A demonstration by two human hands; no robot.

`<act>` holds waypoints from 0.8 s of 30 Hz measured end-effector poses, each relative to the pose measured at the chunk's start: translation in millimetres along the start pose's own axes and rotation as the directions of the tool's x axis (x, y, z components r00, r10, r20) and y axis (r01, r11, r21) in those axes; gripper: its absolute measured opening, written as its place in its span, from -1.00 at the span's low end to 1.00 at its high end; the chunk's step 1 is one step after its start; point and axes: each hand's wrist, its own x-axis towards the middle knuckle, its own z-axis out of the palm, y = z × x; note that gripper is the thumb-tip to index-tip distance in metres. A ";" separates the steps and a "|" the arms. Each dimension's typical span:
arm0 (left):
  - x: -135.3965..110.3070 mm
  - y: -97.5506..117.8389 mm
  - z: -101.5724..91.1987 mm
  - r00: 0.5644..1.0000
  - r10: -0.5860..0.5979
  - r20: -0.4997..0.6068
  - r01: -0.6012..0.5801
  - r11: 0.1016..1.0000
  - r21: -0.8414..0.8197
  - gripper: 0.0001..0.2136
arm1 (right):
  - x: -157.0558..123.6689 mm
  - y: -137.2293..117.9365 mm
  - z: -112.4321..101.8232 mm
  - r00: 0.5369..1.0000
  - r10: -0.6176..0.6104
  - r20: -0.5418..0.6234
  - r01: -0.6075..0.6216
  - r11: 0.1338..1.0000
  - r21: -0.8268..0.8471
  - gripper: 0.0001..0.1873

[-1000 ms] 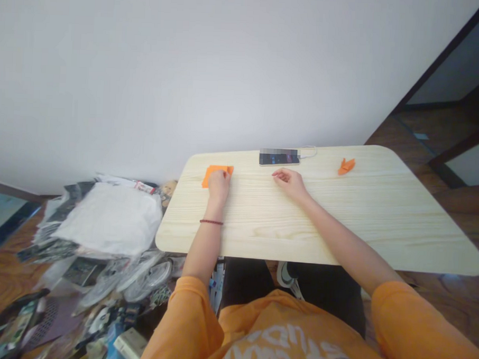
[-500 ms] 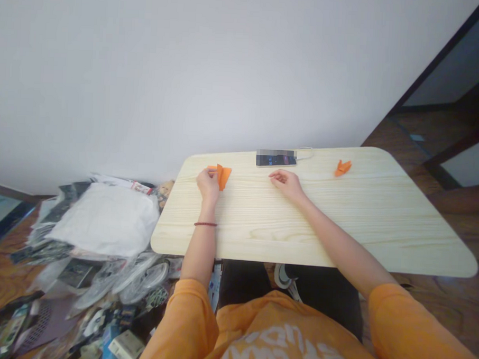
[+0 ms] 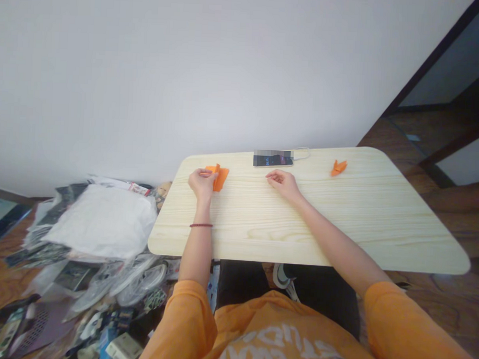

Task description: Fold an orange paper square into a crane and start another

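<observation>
My left hand (image 3: pixel 202 183) is at the left part of the table, its thumb and fingers closed on a folded sheet of orange paper (image 3: pixel 221 180). One fold of the paper stands up, and its left part is partly hidden by the fingers. My right hand (image 3: pixel 283 184) rests near the middle of the table, just below a phone (image 3: pixel 272 160). Its fingers are loosely bent and slightly apart, with nothing visible in them. Farther right lies a small orange folded-paper piece (image 3: pixel 338 168), with pointed parts sticking up, apart from both hands.
The light wooden table (image 3: pixel 333 210) stands against a white wall (image 3: pixel 236 68). A white cable (image 3: pixel 303 153) runs from the phone. Left of the table, a white bag (image 3: pixel 102 221) lies over piled plastic-wrapped goods and boxes on the floor. A doorway is at the right.
My left hand has shifted slightly left relative to the orange paper, uncovering a little more of it. My right hand has stayed in place. The whole view has moved slightly.
</observation>
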 end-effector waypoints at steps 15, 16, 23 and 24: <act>-12.3 60.0 1.3 0.996 0.073 0.058 -0.033 0.858 -0.512 -0.75 | 9.3 -8.7 -11.2 0.998 0.051 -0.046 -0.044 0.988 0.148 -0.64; -14.6 67.1 6.7 0.986 0.047 0.159 0.055 0.812 -0.581 -0.74 | 11.3 -13.2 -16.0 0.997 0.039 -0.069 -0.028 0.987 0.155 -0.61; -40.6 97.6 61.6 0.773 0.072 0.631 0.468 0.607 -0.643 -0.84 | 17.2 -48.0 -56.6 0.997 -0.079 0.017 0.073 0.975 0.212 -0.30; -44.7 97.8 68.9 0.761 0.064 0.646 0.483 0.609 -0.629 -0.84 | 15.8 -49.3 -60.5 0.995 -0.094 0.040 0.083 0.973 0.213 -0.31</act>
